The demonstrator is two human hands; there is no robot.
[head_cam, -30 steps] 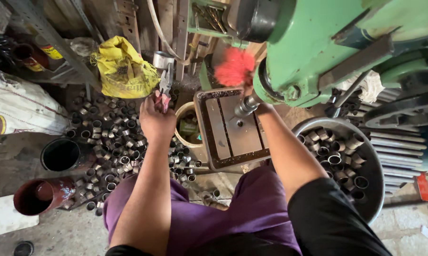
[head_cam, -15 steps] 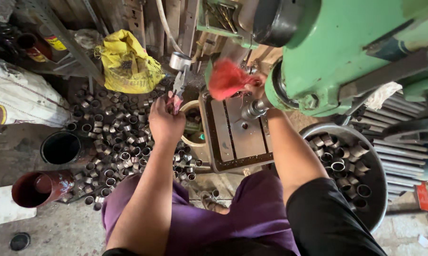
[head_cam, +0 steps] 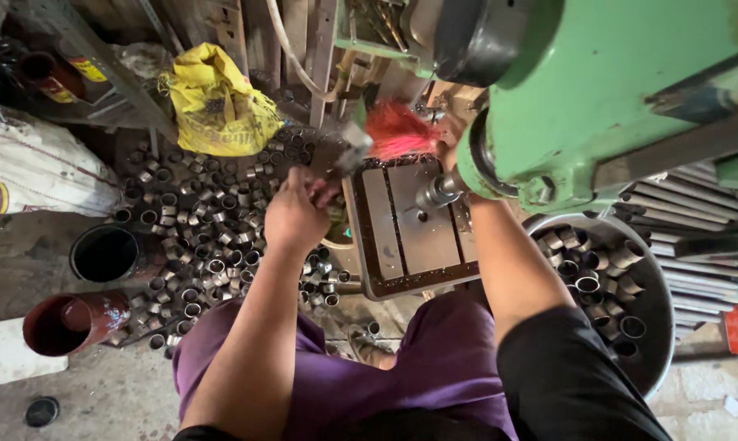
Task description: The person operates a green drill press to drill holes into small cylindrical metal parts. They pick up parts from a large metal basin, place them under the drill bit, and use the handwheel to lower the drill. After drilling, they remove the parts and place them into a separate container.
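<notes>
Now lifted nearer the drill table [head_cam: 410, 237]: left hand [head_cam: 297, 214] clamped on a grey tool [head_cam: 348, 151]; right hand hidden behind the pink brush [head_cam: 397, 131], grip unclear

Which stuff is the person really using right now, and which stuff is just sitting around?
In use:
- left hand, grip closed on a metal tool
- right hand, mostly hidden, beside the red brush
- slotted drill table
- green drill press

Just lying about:
- yellow bag
- metal rings on the floor
- tub of rings
- red pipe
- black bucket
</notes>
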